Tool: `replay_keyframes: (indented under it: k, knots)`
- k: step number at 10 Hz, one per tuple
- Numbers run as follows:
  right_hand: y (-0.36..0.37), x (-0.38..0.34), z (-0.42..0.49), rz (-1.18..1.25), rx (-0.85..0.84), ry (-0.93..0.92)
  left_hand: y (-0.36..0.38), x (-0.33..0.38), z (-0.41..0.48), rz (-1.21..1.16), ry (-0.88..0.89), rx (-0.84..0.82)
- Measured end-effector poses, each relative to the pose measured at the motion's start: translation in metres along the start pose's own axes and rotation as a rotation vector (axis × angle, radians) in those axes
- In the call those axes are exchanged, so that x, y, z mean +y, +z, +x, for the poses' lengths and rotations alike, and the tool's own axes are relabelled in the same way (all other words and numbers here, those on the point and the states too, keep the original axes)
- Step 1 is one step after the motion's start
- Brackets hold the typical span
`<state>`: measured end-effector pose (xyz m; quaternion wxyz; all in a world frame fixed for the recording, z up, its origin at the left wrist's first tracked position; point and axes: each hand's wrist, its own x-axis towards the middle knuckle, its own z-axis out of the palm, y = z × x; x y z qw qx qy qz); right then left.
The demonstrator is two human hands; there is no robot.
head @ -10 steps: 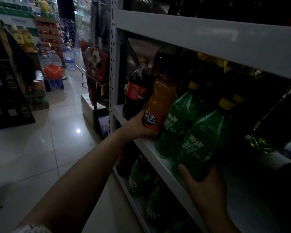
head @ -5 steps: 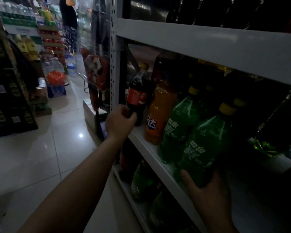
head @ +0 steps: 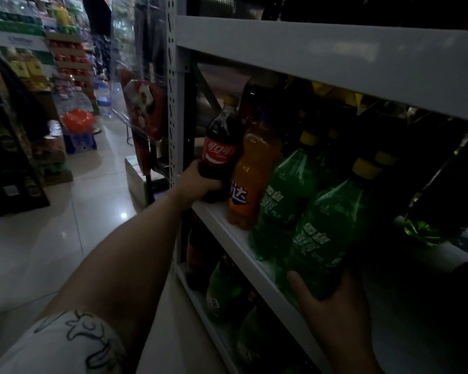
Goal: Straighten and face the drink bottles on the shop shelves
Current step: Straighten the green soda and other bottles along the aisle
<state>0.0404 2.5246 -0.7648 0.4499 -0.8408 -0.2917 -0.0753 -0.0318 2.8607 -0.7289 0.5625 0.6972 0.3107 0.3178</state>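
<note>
Glossy clear-plastic bottles (head: 276,201) stand on a matt painted-metal shelf (head: 229,225) above polished floor tiles (head: 65,211).

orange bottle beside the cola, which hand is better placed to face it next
Left, probably. The left hand grips the cola bottle right beside the orange bottle. The right hand holds the nearest green bottle, with another green bottle between it and the orange one.

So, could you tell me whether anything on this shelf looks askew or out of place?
The orange bottle is turned so only the tail of its label shows, while the cola bottle in the left hand faces out. Far right, a dark bottle seems to lean steeply, though it is too dim to be sure.
</note>
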Motion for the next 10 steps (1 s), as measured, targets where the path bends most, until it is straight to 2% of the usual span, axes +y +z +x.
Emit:
replay_keyframes:
  k: [1, 2, 4, 6, 7, 8, 9, 10]
  knots:
    - [-0.001, -0.001, 0.0, 0.004, -0.018, 0.021, -0.008, -0.002, 0.004, -0.072, -0.052, -0.178]
    - [-0.002, -0.003, -0.001, -0.002, -0.026, 0.025, -0.009, -0.006, 0.007, -0.114, -0.069, -0.241]
    - [-0.003, -0.004, 0.0, -0.017, -0.032, 0.034, -0.019, -0.002, 0.005, -0.002, -0.085, -0.297]
    - [0.0, -0.003, 0.0, 0.011, -0.022, 0.055, -0.014, -0.001, -0.01, 0.139, -0.042, -0.223]
    - [-0.002, -0.005, 0.001, 0.02, -0.022, 0.043, -0.005, 0.009, -0.025, 0.286, -0.01, -0.171]
    - [-0.005, -0.006, -0.003, 0.033, -0.051, 0.05, 0.008, 0.029, -0.051, 0.396, 0.125, 0.159]
    - [-0.013, -0.005, 0.005, 0.065, -0.144, 0.106, 0.025, 0.084, -0.097, 0.351, 0.596, 0.534]
    - [-0.012, -0.002, -0.001, 0.135, -0.16, 0.104, 0.051, 0.151, -0.139, 0.4, 1.062, 0.631]
